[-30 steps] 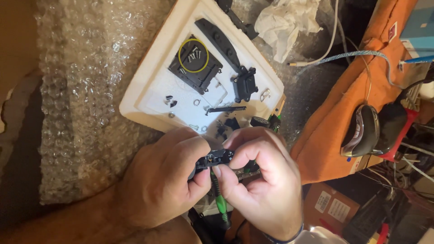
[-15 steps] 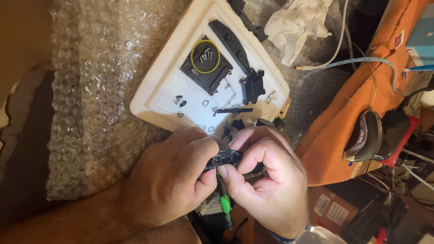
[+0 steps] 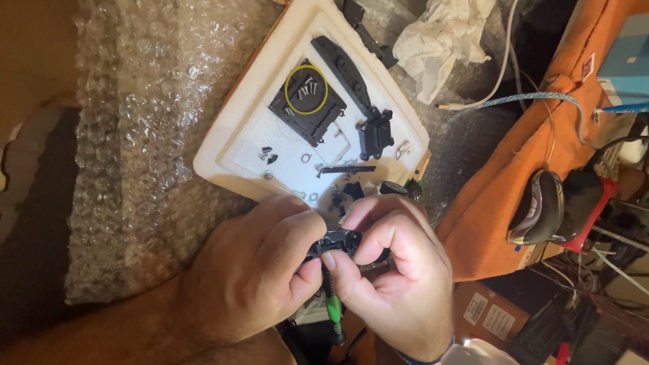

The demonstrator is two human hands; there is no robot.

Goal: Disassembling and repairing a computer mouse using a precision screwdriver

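Observation:
Both hands meet low in the middle of the head view, pinching one small black part [image 3: 340, 241] between thumbs and fingertips. My left hand [image 3: 253, 274] grips it from the left. My right hand [image 3: 399, 277] grips it from the right and also holds a thin green-handled screwdriver [image 3: 332, 307] that points up into the part. Just beyond the hands lies a white foam tray [image 3: 233, 145] carrying black plastic pieces [image 3: 374, 132], small screws [image 3: 267, 155] and a black block ringed by a yellow band [image 3: 305, 91].
Bubble wrap [image 3: 142, 135] covers the surface under and left of the tray. Crumpled white paper [image 3: 443, 37] lies at the top. To the right are an orange cloth [image 3: 500, 196], a computer mouse [image 3: 537, 206], cables [image 3: 534, 98] and cardboard boxes [image 3: 490, 314].
The hands stay closed on the black part with only slight finger shifts. The view has drifted, so the tray sits a little lower and to the right in frame.

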